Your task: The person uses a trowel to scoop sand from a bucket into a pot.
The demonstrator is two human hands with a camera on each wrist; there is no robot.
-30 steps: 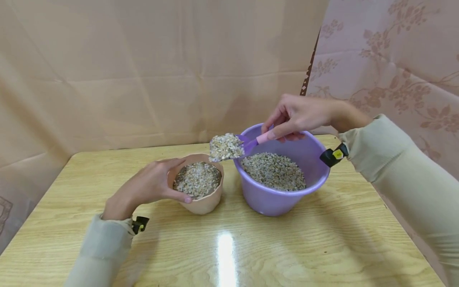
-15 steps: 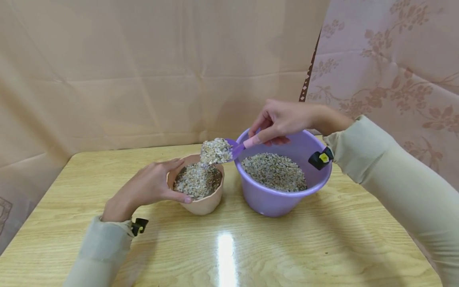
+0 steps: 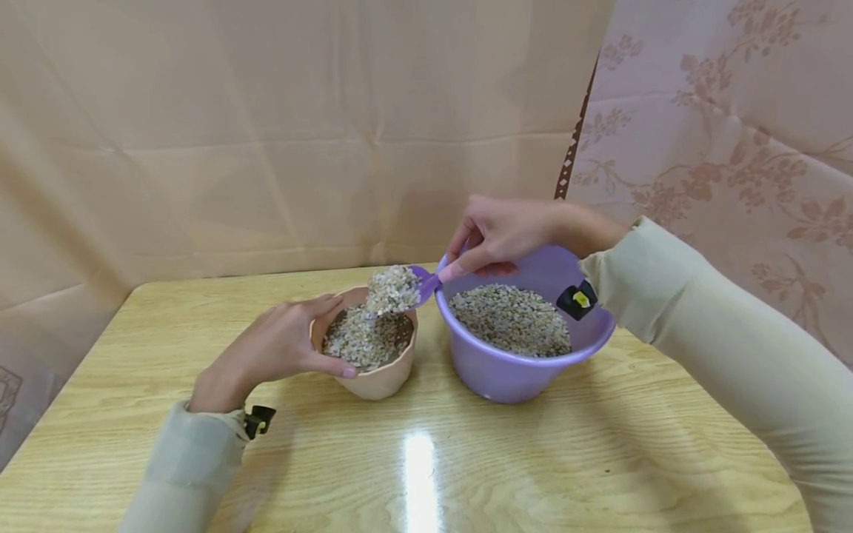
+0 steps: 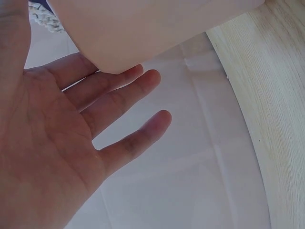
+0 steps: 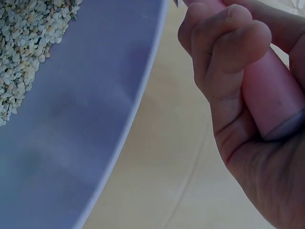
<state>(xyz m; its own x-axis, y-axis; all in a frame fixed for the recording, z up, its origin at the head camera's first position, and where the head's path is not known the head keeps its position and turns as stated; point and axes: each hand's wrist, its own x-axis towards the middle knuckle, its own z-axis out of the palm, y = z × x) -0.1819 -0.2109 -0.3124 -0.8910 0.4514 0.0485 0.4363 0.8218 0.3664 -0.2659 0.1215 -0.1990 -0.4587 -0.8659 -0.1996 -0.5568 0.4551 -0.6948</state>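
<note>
My right hand (image 3: pixel 496 235) grips the pink handle (image 5: pixel 271 95) of a small purple hand trowel (image 3: pixel 426 285), fingers curled round it. The blade bears a heap of pale gravel (image 3: pixel 393 289) and tilts over a peach flower pot (image 3: pixel 376 385); some gravel is falling from its tip. Gravel and a darker patch show inside the pot. My left hand (image 3: pixel 280 344) holds the pot from the left, thumb on the near rim and forefinger along the far rim. In the left wrist view the other fingers (image 4: pixel 138 138) stretch out below the pot wall (image 4: pixel 143 28).
A purple tub (image 3: pixel 500 377), partly filled with gravel (image 3: pixel 509 318), stands just right of the pot, under my right forearm. Both containers stand on a wood-grain table (image 3: pixel 320 474). A beige curtain (image 3: pixel 266 148) hangs behind the table's far edge.
My right hand has moved left and lower, carrying the loaded trowel from between the containers to over the pot. Gravel has begun sliding off the blade. My left hand stays in place.
</note>
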